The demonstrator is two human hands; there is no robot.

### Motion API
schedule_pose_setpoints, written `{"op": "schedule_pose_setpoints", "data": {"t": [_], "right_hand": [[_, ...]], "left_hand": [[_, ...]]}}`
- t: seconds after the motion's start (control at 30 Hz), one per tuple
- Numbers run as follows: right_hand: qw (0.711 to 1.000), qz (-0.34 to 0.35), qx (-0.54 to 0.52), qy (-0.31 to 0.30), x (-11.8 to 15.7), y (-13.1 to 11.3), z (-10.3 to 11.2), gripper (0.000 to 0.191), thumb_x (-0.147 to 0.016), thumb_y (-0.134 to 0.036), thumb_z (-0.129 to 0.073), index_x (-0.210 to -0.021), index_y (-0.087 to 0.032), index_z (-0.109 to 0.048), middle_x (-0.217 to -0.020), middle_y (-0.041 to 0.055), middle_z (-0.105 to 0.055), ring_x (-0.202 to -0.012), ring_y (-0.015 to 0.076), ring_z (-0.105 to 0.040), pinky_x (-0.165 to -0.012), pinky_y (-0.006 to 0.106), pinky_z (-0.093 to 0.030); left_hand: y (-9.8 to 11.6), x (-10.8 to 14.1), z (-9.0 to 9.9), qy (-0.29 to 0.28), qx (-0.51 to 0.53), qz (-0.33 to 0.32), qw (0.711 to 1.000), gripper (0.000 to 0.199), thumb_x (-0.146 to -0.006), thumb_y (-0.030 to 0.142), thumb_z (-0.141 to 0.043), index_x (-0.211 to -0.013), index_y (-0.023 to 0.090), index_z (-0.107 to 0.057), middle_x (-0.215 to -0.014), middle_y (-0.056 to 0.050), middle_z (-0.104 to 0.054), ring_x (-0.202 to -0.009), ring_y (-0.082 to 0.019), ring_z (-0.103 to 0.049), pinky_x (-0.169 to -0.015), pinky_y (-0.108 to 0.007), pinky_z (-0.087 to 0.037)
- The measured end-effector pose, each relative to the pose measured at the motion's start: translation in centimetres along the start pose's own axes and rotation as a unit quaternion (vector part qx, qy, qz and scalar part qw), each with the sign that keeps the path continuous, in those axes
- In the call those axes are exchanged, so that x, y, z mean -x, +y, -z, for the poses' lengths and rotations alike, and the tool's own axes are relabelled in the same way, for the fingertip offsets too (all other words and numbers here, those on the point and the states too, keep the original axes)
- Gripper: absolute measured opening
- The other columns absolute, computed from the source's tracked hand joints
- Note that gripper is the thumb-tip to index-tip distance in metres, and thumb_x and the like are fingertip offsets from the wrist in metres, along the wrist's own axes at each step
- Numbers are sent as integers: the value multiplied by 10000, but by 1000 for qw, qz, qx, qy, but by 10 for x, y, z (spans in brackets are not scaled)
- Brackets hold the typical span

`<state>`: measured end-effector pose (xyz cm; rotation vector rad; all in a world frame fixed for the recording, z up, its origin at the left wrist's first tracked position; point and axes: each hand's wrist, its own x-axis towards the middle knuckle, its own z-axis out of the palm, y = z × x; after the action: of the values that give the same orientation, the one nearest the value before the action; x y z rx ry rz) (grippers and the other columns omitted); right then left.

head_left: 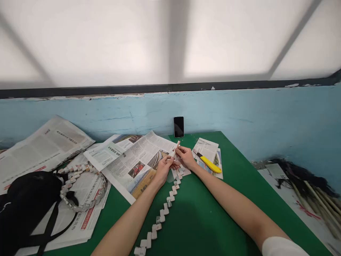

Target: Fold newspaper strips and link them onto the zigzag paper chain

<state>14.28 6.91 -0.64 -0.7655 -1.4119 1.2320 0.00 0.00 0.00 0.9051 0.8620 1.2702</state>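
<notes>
A narrow folded paper strip [176,146] stands slanted between my two hands. My left hand [165,168] grips its lower part, thumb and fingers pressed together. Higher up, my right hand [185,156] pinches the same strip from the right. Below the hands, a zigzag chain of folded newspaper pieces [162,215] runs down the green table [197,213] toward me; its upper end lies just under my hands. A yellow-handled cutter [210,164] rests on cut newspaper pieces [205,151] to the right of my right hand.
An open newspaper [119,160] lies left of my hands. Farther left are more newspapers [53,142], a black bag [34,195] and a coiled paper chain [82,206]. A phone [178,127] leans on the blue wall. Sticks [317,202] lie beyond the table's right edge.
</notes>
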Motion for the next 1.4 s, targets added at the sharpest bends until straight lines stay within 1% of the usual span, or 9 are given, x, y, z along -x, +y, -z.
{"op": "schedule_pose_setpoints", "data": {"t": [0.07, 0.23, 0.47, 0.67, 0.8, 0.97, 1.1, 1.3, 1.4], "right_hand": [[1000, -7, -13, -5, -1, 1, 1, 314, -834, -500, -730, -803, -188, -712, -605, -16, -555, -578, 145, -473, -584, 280, -376], [999, -14, -34, -17, -3, 0, 3, 344, -820, -489, -748, -690, -186, -653, -606, -10, -562, -573, 134, -477, -577, 275, -374], [998, -33, -46, -19, -2, 0, 0, 332, -761, -479, -801, -684, -186, -666, -564, -21, -548, -512, 127, -470, -514, 271, -380], [994, -61, -61, -66, 3, -4, -2, 306, -776, -449, -802, -695, -185, -671, -568, -3, -602, -473, 135, -508, -462, 267, -388], [996, -45, -42, -71, 3, -6, 0, 312, -791, -446, -789, -691, -173, -677, -585, 11, -625, -517, 139, -542, -490, 255, -417], [996, -42, -24, -75, 0, 1, 4, 293, -784, -434, -797, -731, -161, -706, -605, 19, -653, -538, 146, -568, -504, 246, -435], [996, -44, -29, -68, 0, 2, 4, 281, -775, -422, -807, -725, -159, -720, -600, 19, -652, -536, 144, -563, -510, 248, -426], [993, -62, -29, -101, 2, -1, 4, 317, -803, -447, -777, -711, -148, -725, -597, 12, -624, -535, 134, -527, -508, 249, -385], [996, -49, -18, -76, 0, 0, 5, 326, -803, -453, -772, -715, -140, -744, -575, -1, -579, -550, 128, -490, -539, 257, -374]], "left_hand": [[0, 1, 0, -8, -2, 2, 1000, 438, -760, 543, -789, -862, 164, -596, -672, -57, -721, -543, -168, -660, -580, -273, -478], [-1, 0, 2, -14, -14, 3, 1000, 432, -770, 532, -780, -903, 145, -640, -674, -68, -728, -570, -177, -673, -572, -259, -456], [-7, -2, 4, -41, -36, 1, 999, 434, -797, 543, -745, -938, 135, -703, -705, -73, -724, -632, -193, -682, -573, -269, -449], [-7, -3, 2, -30, -57, -13, 998, 478, -807, 626, -699, -861, 151, -713, -679, -69, -711, -616, -213, -657, -584, -310, -473], [-6, -3, 2, -35, -84, -26, 996, 503, -807, 654, -685, -834, 152, -691, -678, -59, -707, -580, -187, -628, -601, -308, -479], [-6, -2, 3, -35, -94, -27, 995, 487, -837, 633, -665, -842, 147, -668, -678, -52, -703, -574, -180, -627, -616, -304, -482], [-5, -1, 3, -31, -101, -30, 994, 467, -845, 616, -665, -852, 150, -666, -676, -54, -703, -573, -187, -634, -617, -310, -486], [-3, -1, 2, -32, -104, -31, 994, 451, -853, 591, -671, -863, 140, -677, -678, -74, -717, -572, -198, -642, -621, -316, -490], [-2, -1, 2, -28, -116, -36, 992, 446, -864, 587, -658, -863, 142, -674, -670, -75, -717, -551, -187, -621, -599, -308, -476]]}}
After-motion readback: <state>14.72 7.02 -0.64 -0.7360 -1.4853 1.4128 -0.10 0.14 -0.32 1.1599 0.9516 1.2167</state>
